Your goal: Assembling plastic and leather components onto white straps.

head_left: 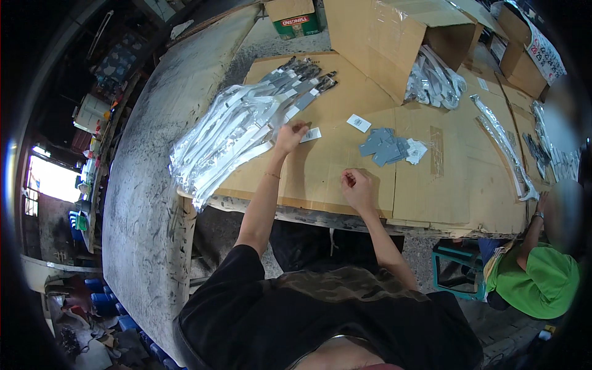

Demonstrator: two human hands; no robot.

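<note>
I see one grey tabletop [145,185] across left and centre; one big open carton [373,46], upper right; one heap of bagged strips [237,126], uncountable, left of centre. Centre, the left hand [291,137] is narrowed at one white card [313,134], grip unclear; the right hand [359,188], below, curls nearly closed. Right of centre: one grey card pile [383,147], one loose card [359,123].

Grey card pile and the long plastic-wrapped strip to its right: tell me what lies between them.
Head view: white cards right beside the grey card pile, then brown tape, then bare cardboard up to the wrapped strip.
</note>
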